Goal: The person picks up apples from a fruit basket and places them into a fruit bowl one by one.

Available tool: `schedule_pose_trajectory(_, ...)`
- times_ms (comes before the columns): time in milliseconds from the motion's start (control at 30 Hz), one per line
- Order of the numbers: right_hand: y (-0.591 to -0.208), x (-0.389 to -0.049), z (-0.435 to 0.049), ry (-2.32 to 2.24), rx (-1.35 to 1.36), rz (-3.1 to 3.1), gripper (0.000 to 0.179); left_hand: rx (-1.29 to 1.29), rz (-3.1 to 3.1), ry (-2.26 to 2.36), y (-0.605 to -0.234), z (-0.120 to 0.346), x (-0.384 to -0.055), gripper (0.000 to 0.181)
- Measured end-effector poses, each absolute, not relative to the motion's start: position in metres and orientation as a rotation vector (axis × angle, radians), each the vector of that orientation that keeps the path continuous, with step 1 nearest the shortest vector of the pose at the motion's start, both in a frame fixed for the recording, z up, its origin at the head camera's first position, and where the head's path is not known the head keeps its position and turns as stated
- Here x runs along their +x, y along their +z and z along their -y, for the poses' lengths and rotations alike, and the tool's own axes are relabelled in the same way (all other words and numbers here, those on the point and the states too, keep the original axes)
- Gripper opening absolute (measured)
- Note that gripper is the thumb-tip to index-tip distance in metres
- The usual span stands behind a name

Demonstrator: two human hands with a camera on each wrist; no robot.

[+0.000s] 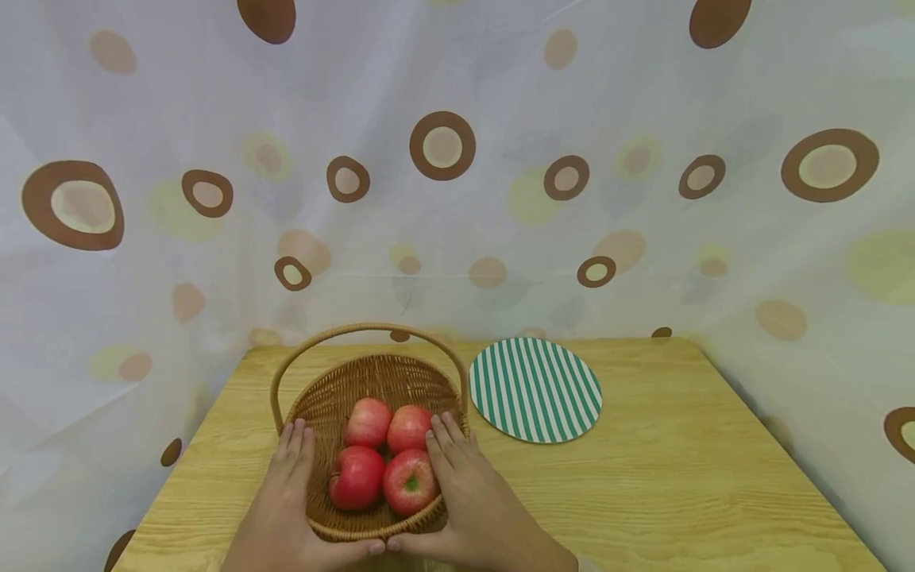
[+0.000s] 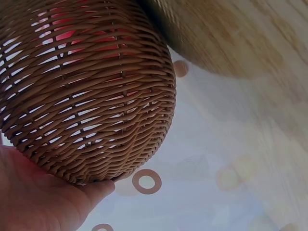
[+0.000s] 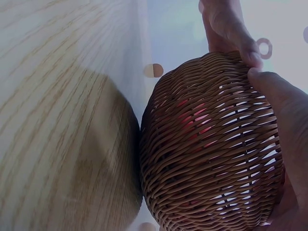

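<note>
A brown wicker basket [image 1: 379,369] with a tall arched handle [image 1: 372,326] stands on the wooden table, with several red apples [image 1: 357,477] inside. My left hand [image 1: 282,496] grips its left side, fingers along the rim and thumb across the near edge. On the opposite side my right hand [image 1: 475,492] holds the basket the same way, its fingertips beside the apples. Both thumb tips meet, or nearly so, at the front rim. In the right wrist view the woven wall [image 3: 207,144] sits close to the tabletop, and red shows through its gaps.
A round green-and-white striped mat [image 1: 536,389] lies right of the basket, near the table's back edge. The wooden tabletop [image 1: 686,461] extends to the right. A white curtain with brown and yellow spots [image 1: 457,222] surrounds the table at the back and sides.
</note>
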State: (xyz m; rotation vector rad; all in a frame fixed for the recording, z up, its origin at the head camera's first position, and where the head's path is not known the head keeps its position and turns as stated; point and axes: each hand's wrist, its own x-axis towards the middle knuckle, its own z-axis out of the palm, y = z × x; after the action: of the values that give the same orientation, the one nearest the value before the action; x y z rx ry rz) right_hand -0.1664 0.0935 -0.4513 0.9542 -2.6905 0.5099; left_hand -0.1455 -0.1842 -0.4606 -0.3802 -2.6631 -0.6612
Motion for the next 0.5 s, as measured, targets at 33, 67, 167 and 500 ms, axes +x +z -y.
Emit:
schedule_pose_trajectory(33,-0.4513,-0.1664,-0.0936,0.5,0.954,2.687,0.121,-0.377,2.669,-0.657,-0.4613,0.1846,-0.1459,0.155)
schedule_pose_trajectory(67,-0.4515,-0.1667,-0.0936,0.492,0.956,2.682,0.121,-0.375,2.671,-0.652,-0.4619,0.1851,-0.1464,0.155)
schedule_pose_trajectory(167,-0.4516,-0.1672,-0.0937,0.46,0.961,2.672,0.119,-0.379,2.677,-0.65,-0.4628,0.1863,-0.1475,0.154)
schedule_pose_trajectory(500,-0.453,-0.1682,-0.0949,0.404,0.943,2.655,0.119,-0.392,2.667,-0.646,-0.4579,0.1884,-0.149,0.151)
